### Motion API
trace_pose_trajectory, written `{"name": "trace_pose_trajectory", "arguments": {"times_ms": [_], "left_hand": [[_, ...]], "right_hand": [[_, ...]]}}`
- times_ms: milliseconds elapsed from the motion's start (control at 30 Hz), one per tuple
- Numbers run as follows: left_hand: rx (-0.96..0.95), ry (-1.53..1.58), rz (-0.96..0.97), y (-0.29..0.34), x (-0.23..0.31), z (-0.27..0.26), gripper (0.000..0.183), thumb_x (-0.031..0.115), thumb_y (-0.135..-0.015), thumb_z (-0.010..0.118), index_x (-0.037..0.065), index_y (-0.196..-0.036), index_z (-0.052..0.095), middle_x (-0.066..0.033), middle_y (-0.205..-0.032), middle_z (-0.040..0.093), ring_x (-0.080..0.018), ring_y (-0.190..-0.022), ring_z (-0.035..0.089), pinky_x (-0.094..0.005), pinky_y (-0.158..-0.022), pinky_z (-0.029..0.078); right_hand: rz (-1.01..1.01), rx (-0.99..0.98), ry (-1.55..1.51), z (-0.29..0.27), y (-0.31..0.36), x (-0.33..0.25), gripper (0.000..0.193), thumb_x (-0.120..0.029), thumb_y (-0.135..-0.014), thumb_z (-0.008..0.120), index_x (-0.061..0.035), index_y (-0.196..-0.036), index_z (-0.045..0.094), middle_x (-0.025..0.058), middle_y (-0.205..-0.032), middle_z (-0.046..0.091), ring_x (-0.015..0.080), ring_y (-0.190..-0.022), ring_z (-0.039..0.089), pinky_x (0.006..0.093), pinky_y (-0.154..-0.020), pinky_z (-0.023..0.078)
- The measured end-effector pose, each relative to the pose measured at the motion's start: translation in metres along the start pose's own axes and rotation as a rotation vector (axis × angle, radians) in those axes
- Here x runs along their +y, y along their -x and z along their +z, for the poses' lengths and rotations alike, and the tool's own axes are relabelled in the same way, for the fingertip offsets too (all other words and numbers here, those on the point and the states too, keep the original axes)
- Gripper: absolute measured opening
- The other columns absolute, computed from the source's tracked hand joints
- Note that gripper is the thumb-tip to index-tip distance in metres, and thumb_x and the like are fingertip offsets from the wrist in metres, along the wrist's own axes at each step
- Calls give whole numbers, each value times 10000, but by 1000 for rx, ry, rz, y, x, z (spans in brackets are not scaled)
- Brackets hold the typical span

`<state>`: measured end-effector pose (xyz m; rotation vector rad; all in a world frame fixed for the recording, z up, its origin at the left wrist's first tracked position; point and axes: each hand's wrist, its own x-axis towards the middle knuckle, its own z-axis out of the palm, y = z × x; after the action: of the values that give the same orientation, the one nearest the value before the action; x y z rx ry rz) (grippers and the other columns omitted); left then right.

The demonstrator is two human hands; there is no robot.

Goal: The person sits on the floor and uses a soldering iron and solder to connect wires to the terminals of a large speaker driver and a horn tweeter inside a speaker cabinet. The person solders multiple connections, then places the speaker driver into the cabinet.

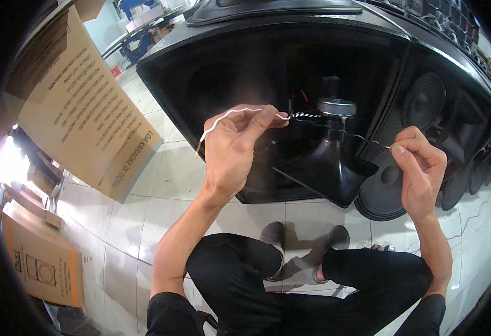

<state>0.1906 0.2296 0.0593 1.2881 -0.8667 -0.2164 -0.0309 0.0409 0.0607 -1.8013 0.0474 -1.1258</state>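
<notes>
Between thumb and forefinger, my left hand (231, 140) pinches a twisted pair of black and white wires (304, 115). The white wire (223, 116) runs back over that hand, its bare copper end hanging beside the wrist. Stretched across to the right is the black wire (363, 137); my right hand (423, 168) pinches its tip, where a little copper shows. Behind the wires stands a black horn (335, 168) with a round silver-topped driver (338, 105), at the opening of a black speaker cabinet (217, 73). Thin red wire shows dimly inside the cabinet.
A tall cardboard box (88, 112) leans at the left, with a smaller carton (43, 255) nearer. A round black speaker cone (384, 190) rests against the cabinet's right side. More black speakers (424, 101) line the right. Pale tiles (161, 168) cover the floor.
</notes>
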Motion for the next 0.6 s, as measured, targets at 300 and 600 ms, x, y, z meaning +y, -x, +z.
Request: {"name": "trace_pose_trajectory", "arguments": {"times_ms": [300,600], "left_hand": [[-205,-143,77,3,3,4,325,146,-851,756,26,-1142,676,-110,-1106,703,-222,-1043,663,-352,-985,500],[-343,-918,460,-3,16,-5,358,-41,-859,583,50,-1194,670,-103,-1243,665,-292,-1158,620,-388,-1012,487]], "right_hand": [[0,-30,-5,-4,-1,4,70,33,-856,639,90,-848,679,79,-832,624,88,-726,530,222,-636,389],[96,-132,141,-1,-3,3,101,-19,-838,687,72,-867,722,119,-857,680,144,-779,616,259,-697,454]]}}
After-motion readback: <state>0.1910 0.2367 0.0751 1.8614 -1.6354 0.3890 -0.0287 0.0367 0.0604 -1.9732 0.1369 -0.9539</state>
